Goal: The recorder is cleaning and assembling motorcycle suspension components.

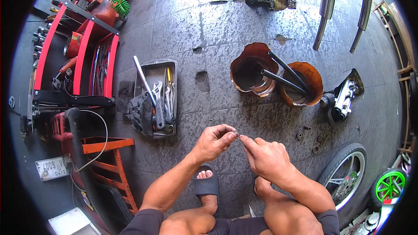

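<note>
My left hand (214, 141) and my right hand (266, 156) meet fingertip to fingertip above the dark tiled floor. Between the fingertips they pinch a tiny metal part (238, 135), too small to identify. Below the hands I see my knees and a foot in a black sandal (206, 184). Ahead of the hands stand two rusty orange bowls (249, 70) (310, 82), with two long dark fork tubes (283, 78) leaning into them.
A grey metal tray (156, 98) full of wrenches sits to the left. A red tool cart (82, 52) and an orange stand (115, 165) are further left. A motorcycle wheel (346, 176) lies at right. Small nuts (300, 135) dot the floor. A brake caliper part (344, 98) lies right of the bowls.
</note>
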`<state>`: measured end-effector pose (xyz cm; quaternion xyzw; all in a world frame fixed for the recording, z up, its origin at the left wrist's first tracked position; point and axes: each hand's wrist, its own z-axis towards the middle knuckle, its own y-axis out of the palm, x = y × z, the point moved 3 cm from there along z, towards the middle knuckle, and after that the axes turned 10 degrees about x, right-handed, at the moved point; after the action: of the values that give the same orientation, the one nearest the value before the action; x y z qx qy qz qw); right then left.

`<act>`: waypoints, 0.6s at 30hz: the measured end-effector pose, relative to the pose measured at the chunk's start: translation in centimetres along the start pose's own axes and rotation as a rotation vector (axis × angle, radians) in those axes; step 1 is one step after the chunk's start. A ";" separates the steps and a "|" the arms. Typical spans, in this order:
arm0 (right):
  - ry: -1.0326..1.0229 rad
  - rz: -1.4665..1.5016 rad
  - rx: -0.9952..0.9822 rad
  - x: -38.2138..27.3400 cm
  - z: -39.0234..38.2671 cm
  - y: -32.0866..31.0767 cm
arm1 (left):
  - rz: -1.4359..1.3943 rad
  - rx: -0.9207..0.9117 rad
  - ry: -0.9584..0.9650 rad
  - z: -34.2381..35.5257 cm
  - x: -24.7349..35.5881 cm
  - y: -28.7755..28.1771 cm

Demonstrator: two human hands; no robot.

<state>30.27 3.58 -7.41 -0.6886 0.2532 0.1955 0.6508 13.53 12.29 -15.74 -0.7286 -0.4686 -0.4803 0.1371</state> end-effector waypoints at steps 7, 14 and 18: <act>0.078 0.063 -0.137 0.0 0.1 0.8 | -0.111 -0.044 -0.035 0.0 -0.9 -0.1; 0.184 0.403 -0.173 0.6 0.1 0.6 | -0.227 -0.071 -0.059 -0.5 -2.2 0.2; 0.290 0.585 -0.163 1.0 0.9 0.2 | -0.264 -0.029 -0.012 -0.5 -1.9 0.4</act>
<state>31.00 4.36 -8.27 -0.6573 0.5136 0.2934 0.4671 13.37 10.69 -16.90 -0.6653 -0.5544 -0.4965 0.0595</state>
